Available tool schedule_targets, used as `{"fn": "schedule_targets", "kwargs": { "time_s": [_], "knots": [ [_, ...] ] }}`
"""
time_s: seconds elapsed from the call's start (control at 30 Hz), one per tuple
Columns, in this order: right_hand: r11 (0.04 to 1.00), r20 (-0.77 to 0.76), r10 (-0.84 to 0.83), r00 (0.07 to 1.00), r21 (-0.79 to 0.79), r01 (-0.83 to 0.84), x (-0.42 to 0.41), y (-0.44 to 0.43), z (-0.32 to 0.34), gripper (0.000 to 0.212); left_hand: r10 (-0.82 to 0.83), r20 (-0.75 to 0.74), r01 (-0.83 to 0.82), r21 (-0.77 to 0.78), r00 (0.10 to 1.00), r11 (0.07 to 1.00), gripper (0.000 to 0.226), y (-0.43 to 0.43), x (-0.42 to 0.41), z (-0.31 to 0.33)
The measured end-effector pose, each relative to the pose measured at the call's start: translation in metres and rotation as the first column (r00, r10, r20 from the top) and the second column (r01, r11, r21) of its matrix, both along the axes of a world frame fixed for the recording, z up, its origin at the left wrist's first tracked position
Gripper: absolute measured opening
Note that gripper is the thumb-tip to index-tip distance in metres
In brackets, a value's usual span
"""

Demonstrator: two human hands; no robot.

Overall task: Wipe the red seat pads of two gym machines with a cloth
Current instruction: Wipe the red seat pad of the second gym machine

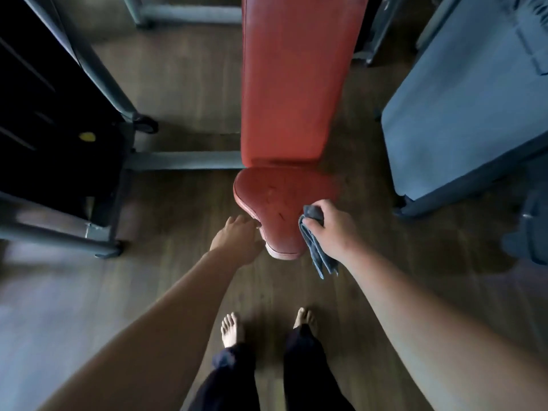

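Note:
A red seat pad (pixel 275 203) sits low in front of me, with a long red back pad (pixel 293 78) rising behind it. My right hand (pixel 332 229) is shut on a grey cloth (pixel 315 244) at the seat's right front edge, and the cloth hangs down past the seat's tip. My left hand (pixel 237 235) rests against the seat's left front edge with fingers curled toward the rim; whether it grips the rim I cannot tell.
Grey machine frame bars (pixel 184 160) and a dark weight stack (pixel 44 114) stand on the left. A grey upholstered unit (pixel 462 114) stands on the right. The floor (pixel 166 277) is wooden; my bare feet (pixel 232 329) stand just short of the seat.

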State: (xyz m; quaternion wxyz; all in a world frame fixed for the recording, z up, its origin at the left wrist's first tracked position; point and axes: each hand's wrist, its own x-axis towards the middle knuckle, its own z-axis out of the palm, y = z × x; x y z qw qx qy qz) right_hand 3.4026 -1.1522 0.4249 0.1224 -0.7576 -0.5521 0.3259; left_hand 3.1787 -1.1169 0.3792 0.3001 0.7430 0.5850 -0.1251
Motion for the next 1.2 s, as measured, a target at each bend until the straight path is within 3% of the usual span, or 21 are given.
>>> {"fn": "schedule_targets", "kwargs": {
  "time_s": [0.27,0.4,0.5,0.67,0.97,1.1,1.2],
  "knots": [
    [0.935,0.148,0.355,0.923,-0.045,-0.353,-0.007,0.065,-0.134,0.04,0.019,0.042,-0.022,0.083,0.999,0.996,0.069,0.051,0.012,-0.11],
    [0.864,0.299,0.458,0.837,0.072,-0.499,-0.008,0.054,-0.179,0.065,-0.058,0.019,0.055,0.145,0.998,0.988,0.085,0.056,0.003,-0.154],
    [0.817,0.368,0.514,0.774,0.066,-0.574,-0.008,0.025,-0.197,0.068,-0.081,0.041,0.072,0.19,0.996,0.979,0.085,0.046,0.001,-0.17],
    [0.85,0.412,0.482,0.773,-0.006,-0.527,-0.014,0.026,-0.209,0.068,-0.026,0.061,0.015,0.184,0.998,0.983,0.078,0.042,0.007,-0.184],
    [0.8,0.402,0.556,0.728,-0.02,-0.6,-0.003,0.051,-0.212,0.067,-0.02,0.027,0.015,0.162,0.999,0.987,0.075,0.041,0.012,-0.187],
    [0.904,0.448,0.391,0.804,-0.023,-0.428,-0.002,0.115,-0.222,0.067,-0.018,-0.006,0.019,0.147,1.0,0.989,0.075,0.042,0.013,-0.187],
    [0.921,0.445,0.348,0.825,0.001,-0.389,-0.024,0.094,-0.217,0.066,-0.022,-0.011,0.024,0.145,1.0,0.989,0.075,0.042,0.013,-0.185]
  ]
}}
